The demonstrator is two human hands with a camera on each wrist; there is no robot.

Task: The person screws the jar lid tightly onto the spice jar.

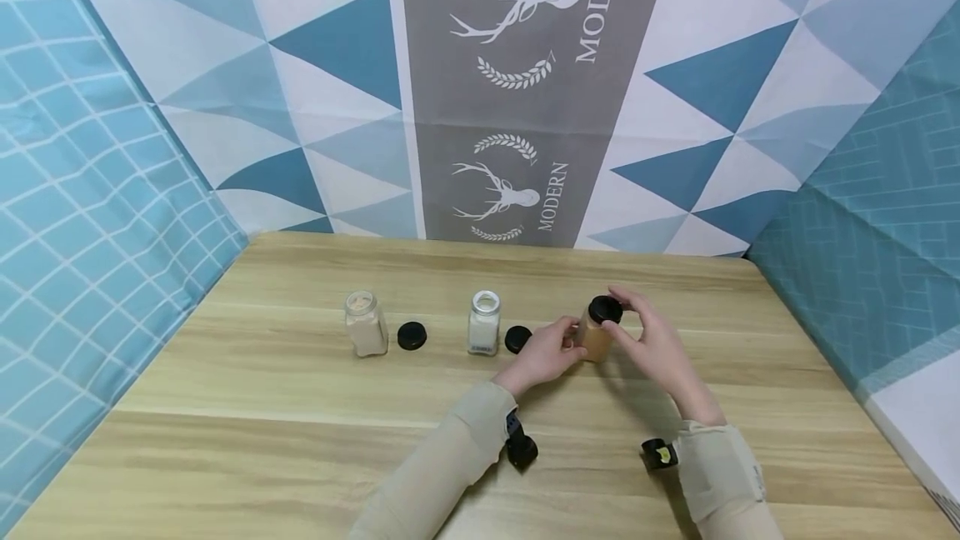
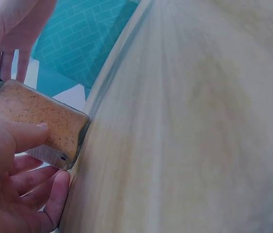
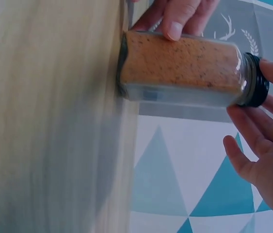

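A square glass spice jar [image 3: 180, 68] of orange-brown, dark-flecked seasoning stands upright on the table, its black lid [image 1: 605, 309] on top. My left hand [image 1: 549, 350] grips the jar's body low down, thumb on one side and fingers on the other, as the left wrist view shows. My right hand [image 1: 651, 348] pinches the lid at its rim between thumb and fingers. Left of the hands stands an uncapped jar of white contents [image 1: 483, 327], with a black lid [image 1: 518, 339] lying beside it. Part of that lid is close behind my left fingers.
Farther left, an uncapped jar of pale beige contents [image 1: 366, 327] stands with another black lid [image 1: 412, 336] to its right. The wooden table [image 1: 300, 448] meets a patterned cloth backdrop [image 1: 337, 107] at its far edge. A white object [image 1: 922, 440] lies at the right edge.
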